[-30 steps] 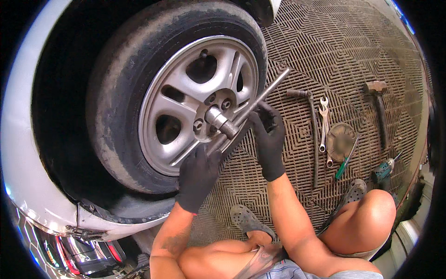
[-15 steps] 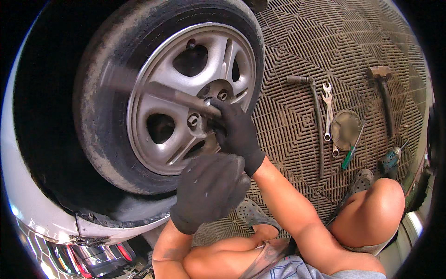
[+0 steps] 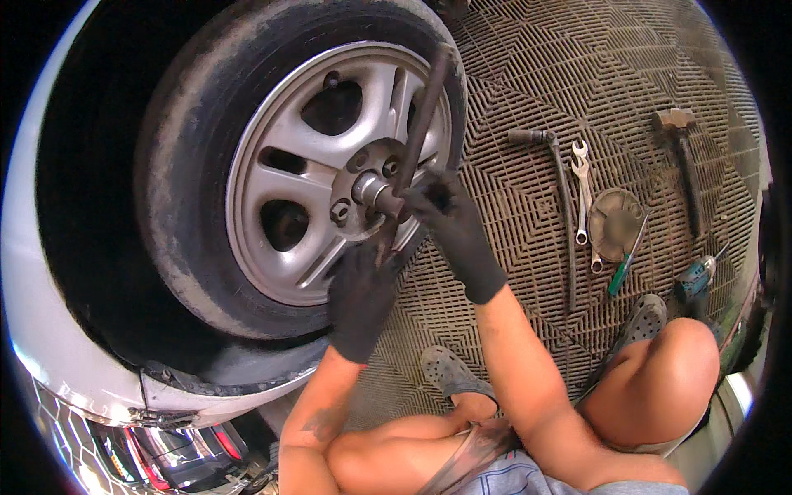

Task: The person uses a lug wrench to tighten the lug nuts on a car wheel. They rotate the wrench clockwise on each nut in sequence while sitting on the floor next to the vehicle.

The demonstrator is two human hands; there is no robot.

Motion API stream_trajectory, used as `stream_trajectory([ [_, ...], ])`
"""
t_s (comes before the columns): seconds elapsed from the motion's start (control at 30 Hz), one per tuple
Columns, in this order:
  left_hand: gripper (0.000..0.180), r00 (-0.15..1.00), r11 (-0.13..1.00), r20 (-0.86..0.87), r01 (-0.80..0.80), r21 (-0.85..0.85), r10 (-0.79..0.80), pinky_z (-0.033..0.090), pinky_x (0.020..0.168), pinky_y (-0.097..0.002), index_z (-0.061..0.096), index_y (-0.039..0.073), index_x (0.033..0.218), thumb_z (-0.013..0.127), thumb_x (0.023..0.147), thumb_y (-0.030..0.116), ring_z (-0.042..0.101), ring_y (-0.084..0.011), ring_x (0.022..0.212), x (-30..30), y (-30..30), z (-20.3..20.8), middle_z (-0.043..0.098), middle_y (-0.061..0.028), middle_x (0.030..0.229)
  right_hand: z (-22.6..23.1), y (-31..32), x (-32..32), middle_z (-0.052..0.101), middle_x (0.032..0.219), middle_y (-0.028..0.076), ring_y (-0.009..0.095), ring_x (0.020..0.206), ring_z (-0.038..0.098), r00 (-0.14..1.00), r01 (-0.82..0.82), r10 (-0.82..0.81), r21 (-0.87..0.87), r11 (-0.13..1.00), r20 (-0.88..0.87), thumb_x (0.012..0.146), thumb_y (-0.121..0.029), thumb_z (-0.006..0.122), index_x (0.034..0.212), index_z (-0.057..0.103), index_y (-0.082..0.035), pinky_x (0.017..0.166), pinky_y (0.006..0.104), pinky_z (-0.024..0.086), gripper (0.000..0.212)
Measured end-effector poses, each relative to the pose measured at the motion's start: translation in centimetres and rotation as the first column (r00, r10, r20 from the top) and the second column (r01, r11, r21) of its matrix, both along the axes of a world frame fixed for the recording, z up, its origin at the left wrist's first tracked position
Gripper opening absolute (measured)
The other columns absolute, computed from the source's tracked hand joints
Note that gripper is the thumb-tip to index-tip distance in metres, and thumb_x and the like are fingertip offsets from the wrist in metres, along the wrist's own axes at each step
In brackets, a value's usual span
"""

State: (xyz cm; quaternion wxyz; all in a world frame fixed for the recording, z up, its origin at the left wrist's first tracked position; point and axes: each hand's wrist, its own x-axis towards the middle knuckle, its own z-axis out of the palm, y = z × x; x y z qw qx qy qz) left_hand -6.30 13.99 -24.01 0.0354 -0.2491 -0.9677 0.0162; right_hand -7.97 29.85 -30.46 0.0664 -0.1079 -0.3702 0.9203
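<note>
The grey alloy wheel (image 3: 318,157) with its worn black tyre (image 3: 186,223) sits in the arch of a light-coloured car. A T-handle socket wrench (image 3: 425,124) juts from the hub, its shiny socket over a lug nut. Its long bar slants from the wheel's upper right down to my left hand (image 3: 360,301). That gloved hand is closed around the bar's lower end, fingers partly hidden and blurred. My right hand (image 3: 462,239), gloved too, is beside the wrench head, fingers bent and apart, with the tips close against it. Another lug nut (image 3: 340,212) shows beside the socket.
On the ribbed floor mat (image 3: 528,190) to the right lie an L-shaped wrench (image 3: 563,198), combination spanners (image 3: 582,186), a round cap (image 3: 610,219), a green-handled screwdriver (image 3: 622,272), a hammer (image 3: 685,165) and a teal power tool (image 3: 695,278). My shod foot (image 3: 452,371) is below the wheel.
The wrench bar has swung from pointing left to standing steeply up and right. My left hand has moved up to its lower end. My right hand has shifted right and loosened from the wrench head.
</note>
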Motion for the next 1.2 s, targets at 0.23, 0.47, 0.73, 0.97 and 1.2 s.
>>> stream_trajectory([
  [0.23, 0.026, 0.927, 0.93, 0.092, 0.355, 0.093, -0.363, 0.053, 0.068, -0.0438, 0.065, 0.007, 0.107, 0.07, 0.088, 0.023, 0.066, -0.0298, 0.08, 1.8, 4.2, 5.2, 0.067, -0.0086, 0.093, -1.5, -1.7, -1.2, 0.066, 0.115, 0.015, 0.031, 0.103, 0.067, 0.981, 0.067, 0.041, 0.528, 0.846, -0.19, 0.093, -0.018, 0.066, 0.14, 0.052, -0.014, 0.094, 0.0418, 0.052, 0.049],
  [0.47, 0.04, 0.834, 0.936, -0.431, 0.272, -0.222, -0.344, 0.042, 0.093, -0.0517, 0.063, 0.007, 0.119, 0.07, 0.089, 0.032, 0.06, -0.03, 0.106, 0.1, 2.5, 3.5, 0.064, -0.0111, 0.119, 0.1, 0.3, -1.1, 0.062, 0.116, 0.014, 0.036, 0.11, 0.059, 0.925, 0.373, 0.008, 0.91, 0.179, -0.381, 0.079, -0.007, 0.07, 0.127, 0.061, -0.02, 0.106, 0.0472, 0.042, 0.051],
  [0.73, 0.051, 0.898, 0.974, -0.436, -0.033, -0.223, -0.069, 0.042, 0.087, -0.049, 0.056, 0.004, 0.131, 0.065, 0.09, 0.032, 0.059, -0.031, 0.106, 2.1, 0.2, -2.6, 0.061, -0.0146, 0.124, -1.2, -0.4, 0.8, 0.062, 0.117, 0.009, 0.017, 0.109, 0.06, 0.973, 0.206, -0.206, 0.011, 0.978, 0.104, 0.088, -0.011, 0.078, 0.126, 0.056, -0.003, 0.083, 0.0328, 0.055, 0.045],
  [0.97, 0.046, 0.974, 0.983, -0.199, 0.077, -0.168, -0.111, 0.047, 0.085, -0.0466, 0.053, 0.001, 0.134, 0.062, 0.092, 0.019, 0.059, -0.0345, 0.106, 1.1, -1.4, -4.0, 0.058, -0.0162, 0.13, -2.5, -2.2, 0.5, 0.063, 0.119, 0.01, 0.017, 0.099, 0.066, 0.993, -0.051, 0.103, -0.59, 0.806, 0.055, 0.09, -0.019, 0.077, 0.129, 0.054, -0.005, 0.079, 0.0315, 0.056, 0.047],
  [1.2, 0.043, 0.99, 0.989, -0.085, 0.123, 0.076, -0.117, 0.048, 0.091, -0.0469, 0.057, 0.001, 0.129, 0.067, 0.089, 0.014, 0.061, -0.0363, 0.105, 2.1, 0.2, -1.2, 0.062, -0.0187, 0.122, -1.6, -3.3, -1.6, 0.068, 0.109, 0.011, 0.017, 0.089, 0.069, 0.998, -0.054, 0.056, -0.085, 0.995, 0.029, 0.094, -0.014, 0.069, 0.133, 0.052, 0.0, 0.071, 0.031, 0.058, 0.045],
])
